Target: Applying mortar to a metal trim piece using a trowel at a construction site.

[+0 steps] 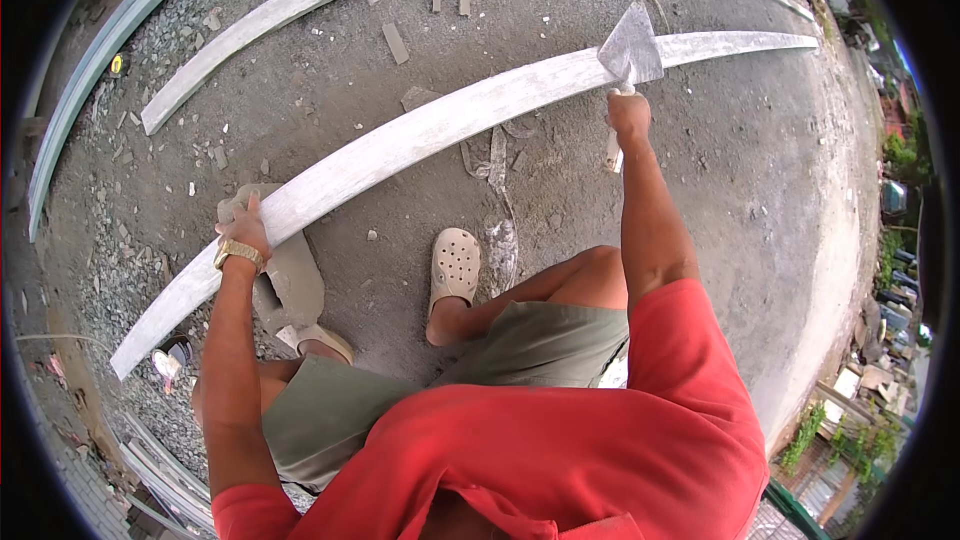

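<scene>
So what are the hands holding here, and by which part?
Right hand grips the grey metal trowel by its handle. Left hand rests on the long pale moulding strip, not gripping.

— What do we see around us here?
— We are outdoors in daylight, on a rough grey concrete floor (760,170) strewn with small chips and broken bits (396,43).
— And along the upper left of the frame?
— We see a strip of loose gravel (150,40) there, with long pale strips (300,0) lying across the ground.
— Toward the right edge?
— We make out green plants (815,430) and stacked clutter (880,360) beyond the floor's pale rim.
</scene>
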